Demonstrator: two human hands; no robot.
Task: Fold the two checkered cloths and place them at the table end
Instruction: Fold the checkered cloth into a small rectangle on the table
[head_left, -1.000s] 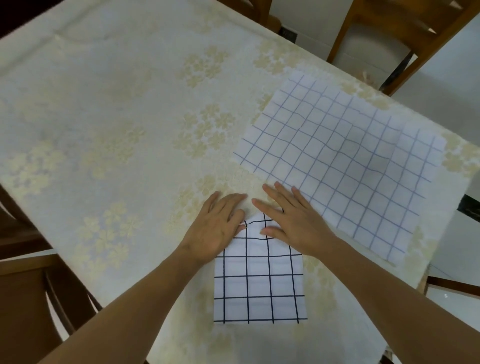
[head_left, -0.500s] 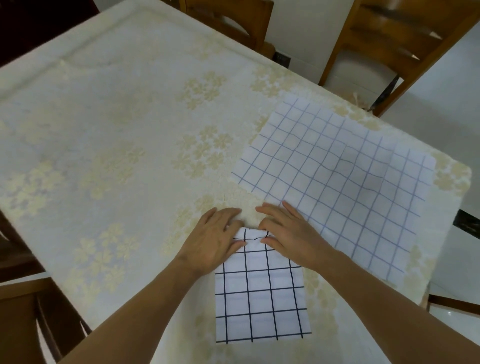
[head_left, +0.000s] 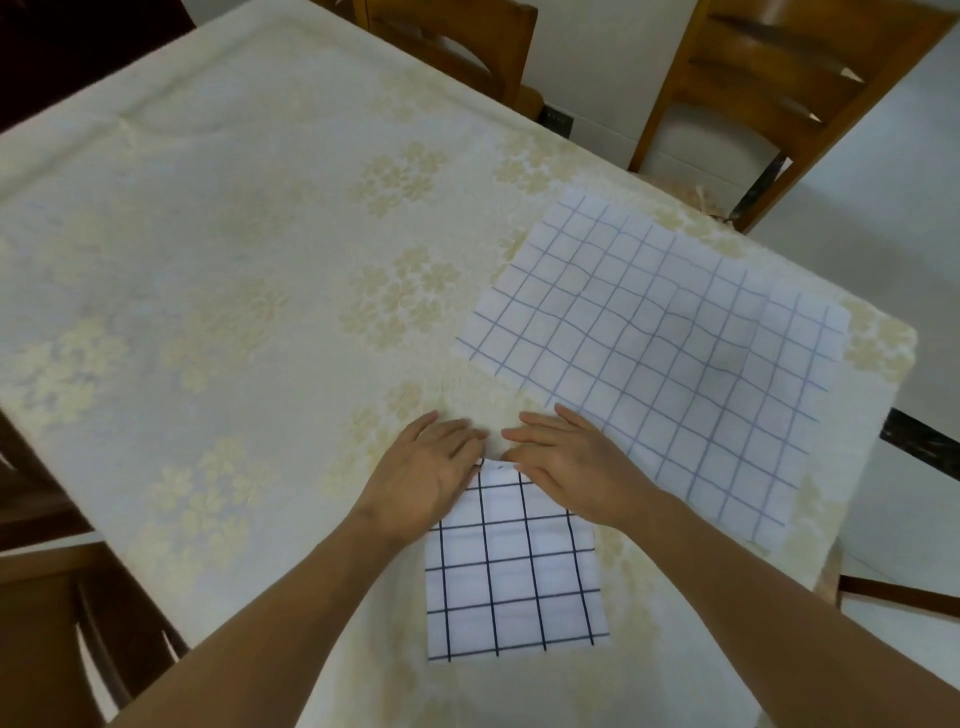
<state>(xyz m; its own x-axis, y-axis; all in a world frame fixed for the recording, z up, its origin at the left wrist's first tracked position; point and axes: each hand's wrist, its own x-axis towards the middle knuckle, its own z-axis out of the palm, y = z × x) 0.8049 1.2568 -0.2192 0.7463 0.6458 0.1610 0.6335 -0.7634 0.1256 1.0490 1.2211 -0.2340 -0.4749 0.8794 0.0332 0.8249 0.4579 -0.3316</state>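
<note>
From the head view, a table (head_left: 218, 218) covered with a cream cloth patterned with pale yellow flowers is seen filling most of the frame. In the lower centre, a folded checkered cloth (head_left: 514, 577) with dark, widely spaced lines is laid flat near the table's near edge. Its far edge is covered by both hands. The left hand (head_left: 423, 480) is placed palm down on the far left corner of this cloth, with fingers straight and together, reaching onto the table covering beyond. The right hand (head_left: 576, 467) is placed palm down on the far right corner, fingers likewise flat and extended; nothing is clamped in either grip. The fingertips of the two hands are held near each other without touching.

To the right of centre, a larger unfolded checkered cloth (head_left: 675, 353) with finer blue lines is spread flat, angled toward the table's right corner. Its near left edge lies just beside the right hand. Wooden chairs (head_left: 769, 88) are seen beyond the table at the top of the frame.
</note>
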